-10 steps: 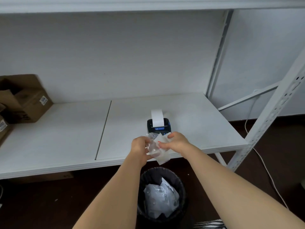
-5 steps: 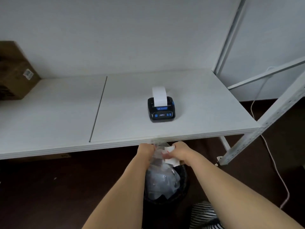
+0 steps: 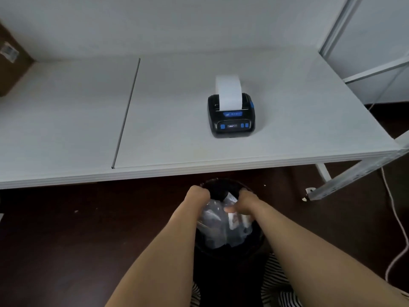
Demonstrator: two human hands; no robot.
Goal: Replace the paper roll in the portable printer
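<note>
The black portable printer (image 3: 231, 117) with blue buttons sits on the white shelf board (image 3: 177, 129), lid down, a strip of white paper (image 3: 228, 91) curling up out of its slot. Both my hands are below the shelf edge, over the black waste bin (image 3: 218, 185). My left hand (image 3: 197, 196) is curled into a fist on crumpled clear plastic wrapper (image 3: 210, 216) that hangs into the bin. My right hand (image 3: 243, 202) has curled fingers and its thumb stuck out. White paper scraps (image 3: 234, 220) lie just under it; I cannot tell whether it touches them.
A brown cardboard box (image 3: 11, 63) stands at the shelf's far left. A metal rack upright (image 3: 354, 180) slants down at the right, with a white cable (image 3: 396, 218) on the dark floor. A seam (image 3: 126, 111) splits the shelf boards. Striped fabric (image 3: 276, 284) shows below the bin.
Both hands have dropped from the shelf edge in front of the printer down to the bin, carrying the plastic wrapper and paper scraps. My view has tilted downward.
</note>
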